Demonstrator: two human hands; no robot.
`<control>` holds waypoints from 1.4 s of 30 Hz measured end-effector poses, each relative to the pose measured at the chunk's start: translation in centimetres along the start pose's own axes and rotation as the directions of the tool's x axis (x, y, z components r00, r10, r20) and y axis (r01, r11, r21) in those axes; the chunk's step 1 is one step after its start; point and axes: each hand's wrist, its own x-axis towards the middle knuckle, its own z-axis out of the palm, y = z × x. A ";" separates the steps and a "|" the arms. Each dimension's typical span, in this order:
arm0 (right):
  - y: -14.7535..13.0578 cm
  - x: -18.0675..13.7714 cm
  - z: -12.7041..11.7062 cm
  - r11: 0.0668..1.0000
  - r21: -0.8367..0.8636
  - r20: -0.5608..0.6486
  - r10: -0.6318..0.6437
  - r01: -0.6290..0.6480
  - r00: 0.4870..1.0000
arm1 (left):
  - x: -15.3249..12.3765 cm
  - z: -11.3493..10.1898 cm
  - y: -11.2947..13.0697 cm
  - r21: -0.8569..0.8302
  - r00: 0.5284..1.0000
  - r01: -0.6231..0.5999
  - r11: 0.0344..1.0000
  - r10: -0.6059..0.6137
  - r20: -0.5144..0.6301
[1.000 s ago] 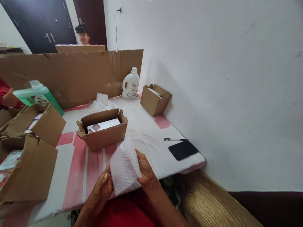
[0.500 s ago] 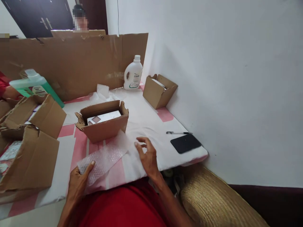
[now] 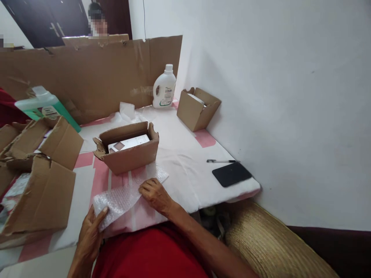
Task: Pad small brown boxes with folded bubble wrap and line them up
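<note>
A strip of clear bubble wrap [image 3: 127, 195] lies flat on the pink-and-white cloth of the table [image 3: 179, 154], just in front of me. My left hand [image 3: 89, 233] rests at the strip's near-left end, fingers stretched out against its edge. My right hand [image 3: 154, 194] presses palm-down on the middle of the strip, fingers spread. Right behind the wrap stands a small open cardboard box [image 3: 127, 152] with a white packet inside.
A large open cardboard box [image 3: 40, 185] fills the left side, a green bottle [image 3: 43, 108] behind it. A white jug [image 3: 164, 88] and another small box [image 3: 197, 108] stand at the back by a cardboard screen. A pen [image 3: 222, 161] and black pad [image 3: 232, 173] lie right. Another person sits beyond the screen.
The bubble wrap, held up in both hands a second ago, now lies spread on the table. My right hand moved left onto it; my left hand stays at its near end.
</note>
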 end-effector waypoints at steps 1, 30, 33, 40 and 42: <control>-0.1 -0.2 -0.5 1.000 -0.004 0.006 0.014 -0.014 1.000 | 0.2 -0.1 -0.1 0.022 1.000 -0.008 1.000 0.008 -0.014; -1.0 -0.1 -4.7 0.960 0.235 0.031 0.147 -0.150 0.989 | -0.7 -2.3 2.0 0.360 0.934 -0.217 0.908 0.300 -0.194; -2.3 1.1 -3.5 0.939 0.332 0.052 0.072 -0.085 0.996 | -0.9 -2.4 2.0 0.346 0.921 -0.261 0.901 0.339 -0.190; -4.0 2.6 -0.3 0.909 0.397 0.099 0.091 -0.124 0.991 | -2.1 -2.8 2.3 0.306 0.833 -0.435 0.847 0.507 -0.221; -3.5 2.7 -0.4 0.897 0.412 0.113 0.122 -0.158 0.986 | -2.2 -3.3 2.7 0.323 0.817 -0.456 0.829 0.534 -0.217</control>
